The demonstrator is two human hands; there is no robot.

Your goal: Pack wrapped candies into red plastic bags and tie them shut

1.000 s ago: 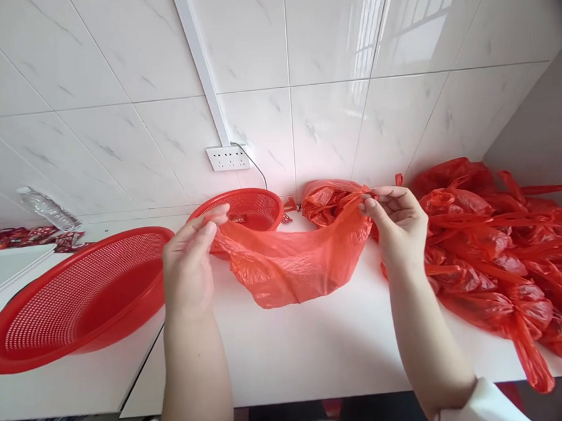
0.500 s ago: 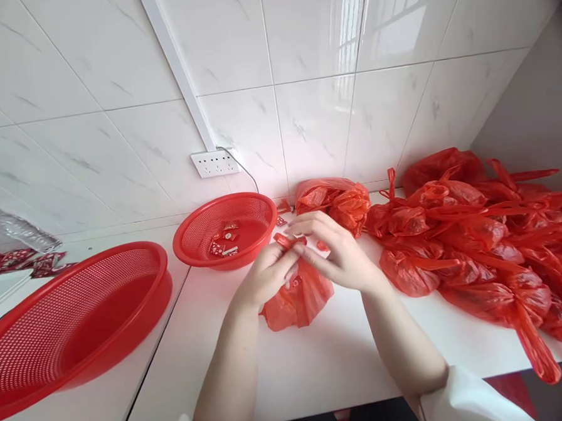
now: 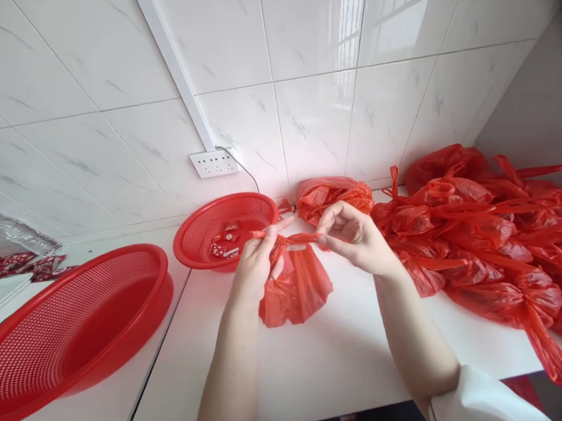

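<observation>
A red plastic bag (image 3: 297, 291) rests on the white table in front of me, its handles drawn up and twisted between my hands. My left hand (image 3: 256, 262) pinches one handle between thumb and fingers, with a short end poking out to the left. At the other side, my right hand (image 3: 351, 237) grips the opposite handle with thumb and forefinger, the remaining fingers curled. The twisted strip runs level between them above the bag. What lies inside the bag is hidden by the plastic.
A red mesh basket (image 3: 224, 204) behind my left hand holds several small red packets (image 3: 226, 241). A larger red basket (image 3: 161, 267) stands at left. Many tied red bags (image 3: 470, 226) are heaped at right, and a bundle of red bags (image 3: 331, 192) sits by the wall.
My hands have moved apart, the right one going rightward. The bag's handles, earlier bunched between my close fingertips, are now stretched in a twisted strip.
</observation>
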